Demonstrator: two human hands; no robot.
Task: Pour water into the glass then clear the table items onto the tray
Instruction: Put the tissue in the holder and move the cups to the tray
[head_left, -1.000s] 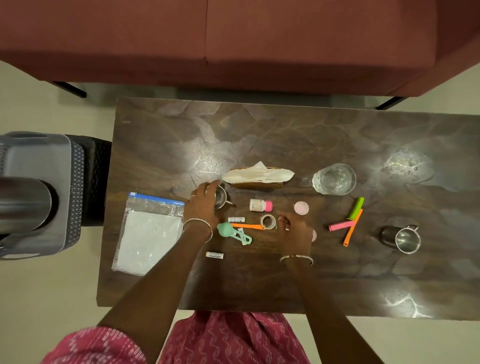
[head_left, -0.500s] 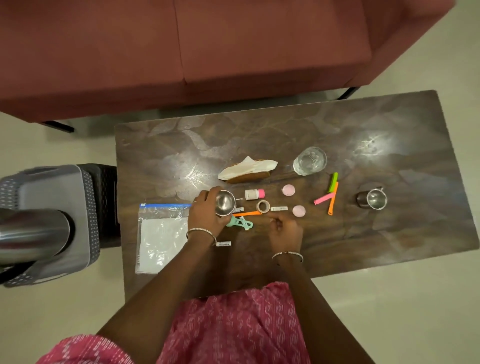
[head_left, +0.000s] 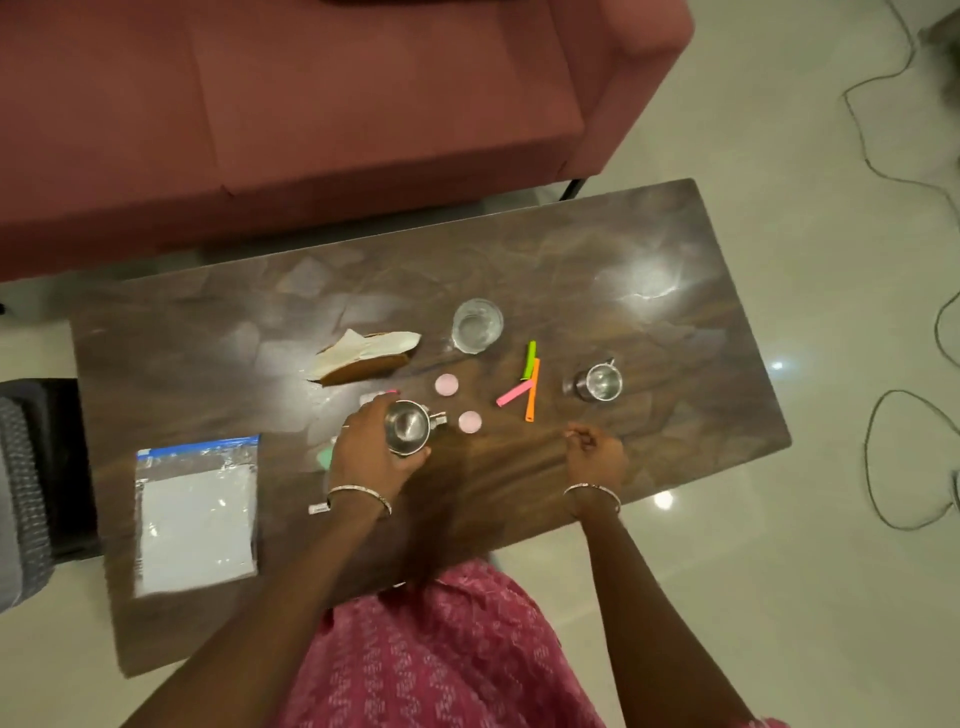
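My left hand (head_left: 371, 447) grips a small steel cup (head_left: 408, 425) from its left side, just above the dark table (head_left: 675, 291). The clear glass (head_left: 477, 325) stands farther back and holds some water. My right hand (head_left: 595, 456) hovers near the table's front edge, fingers pinched together, with nothing visible between them. A second steel mug (head_left: 600, 383) stands to the right. Two pink discs (head_left: 447, 385) and green, orange and pink sticks (head_left: 531, 387) lie between the cups. The left hand partly hides a small white bottle (head_left: 371, 399) and a mint-green item (head_left: 324, 457).
A tissue holder (head_left: 363, 353) lies left of the glass. A zip bag (head_left: 196, 512) rests at the table's front left, a small white label (head_left: 318, 510) beside it. A grey basket (head_left: 21, 493) sits off the left edge. Behind is a red sofa (head_left: 311, 104); cables (head_left: 883, 467) trail on the floor.
My left hand has lifted the steel cup and carried it right. My right hand has moved right, away from the tape roll and orange stick. The camera view has swung right.
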